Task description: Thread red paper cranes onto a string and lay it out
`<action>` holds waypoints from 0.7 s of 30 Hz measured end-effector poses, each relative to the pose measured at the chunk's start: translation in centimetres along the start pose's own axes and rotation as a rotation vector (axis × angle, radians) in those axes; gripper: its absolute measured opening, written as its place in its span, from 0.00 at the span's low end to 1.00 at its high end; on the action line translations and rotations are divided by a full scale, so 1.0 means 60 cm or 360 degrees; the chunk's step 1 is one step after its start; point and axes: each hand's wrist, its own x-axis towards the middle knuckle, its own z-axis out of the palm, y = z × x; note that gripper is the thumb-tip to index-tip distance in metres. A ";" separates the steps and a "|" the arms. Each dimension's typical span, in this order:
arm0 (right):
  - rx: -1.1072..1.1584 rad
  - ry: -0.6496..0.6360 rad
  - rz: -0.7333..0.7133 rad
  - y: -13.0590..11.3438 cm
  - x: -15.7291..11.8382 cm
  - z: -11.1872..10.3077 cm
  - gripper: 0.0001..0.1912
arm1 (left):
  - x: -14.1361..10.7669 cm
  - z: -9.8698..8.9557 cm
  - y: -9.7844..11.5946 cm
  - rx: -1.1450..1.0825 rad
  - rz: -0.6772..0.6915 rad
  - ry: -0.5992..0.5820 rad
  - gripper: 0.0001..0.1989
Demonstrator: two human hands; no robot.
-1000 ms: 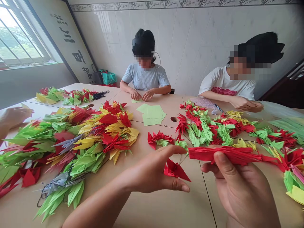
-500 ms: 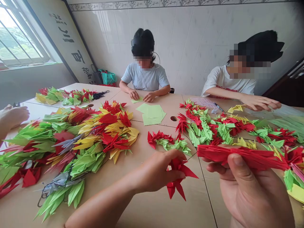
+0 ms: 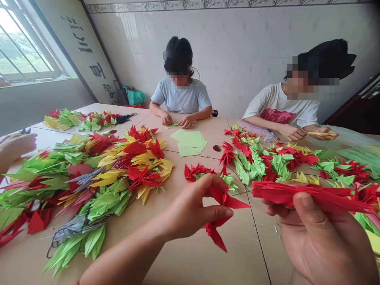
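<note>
My left hand [image 3: 198, 206], at the centre of the view, has its thumb and fingers curled round some red folded paper pieces [image 3: 216, 233]; their pointed tips stick out to the right and downward. My right hand [image 3: 323, 233], at the lower right, grips a long stack of red folded paper [image 3: 303, 194], the thumb pressed on its near side. A small gap separates the two hands. Just beyond my left hand, a short chain of red and green folded paper [image 3: 198, 172] lies on the table [image 3: 190, 265].
Piles of green, red and yellow folded paper [image 3: 109, 174] cover the left side. A longer chain [image 3: 252, 162] runs along the right. Green sheets [image 3: 191, 143] lie before a person [image 3: 181, 95] opposite. Another person [image 3: 279, 107] sits at right; someone's hand [image 3: 19, 144] shows at left.
The red pieces in my left hand have tilted and hang a little lower. My right hand and its stack have shifted slightly right. The person at right has drawn both hands together around yellow paper.
</note>
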 end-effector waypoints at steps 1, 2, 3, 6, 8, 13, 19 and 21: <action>-0.0059 -0.0044 0.0005 0.001 -0.001 -0.001 0.05 | -0.001 0.001 0.002 0.0103 0.0041 0.0046 0.14; -0.0142 -0.0074 0.0004 0.003 -0.002 -0.001 0.06 | -0.002 0.002 0.004 0.0216 0.0088 0.0088 0.13; -0.0238 -0.0087 -0.0006 0.005 -0.003 -0.001 0.06 | -0.003 0.003 0.004 0.0327 0.0141 0.0125 0.13; -0.0549 -0.0073 -0.0049 0.011 -0.004 -0.001 0.09 | -0.005 0.007 0.000 0.0602 0.0279 0.0264 0.14; -0.0663 -0.0070 -0.0051 0.015 -0.002 0.000 0.10 | -0.006 0.009 -0.007 0.0709 0.0363 0.0370 0.16; -0.0449 -0.0118 0.0038 0.022 0.002 0.011 0.14 | -0.004 0.010 -0.021 0.0798 0.0695 0.0447 0.12; -0.0553 -0.0145 0.0235 0.011 -0.007 0.031 0.12 | -0.002 0.007 -0.013 0.0646 0.0649 0.0279 0.10; -0.0555 -0.0105 0.0209 0.012 -0.006 0.028 0.12 | -0.003 0.003 -0.007 0.0422 0.0511 0.0185 0.12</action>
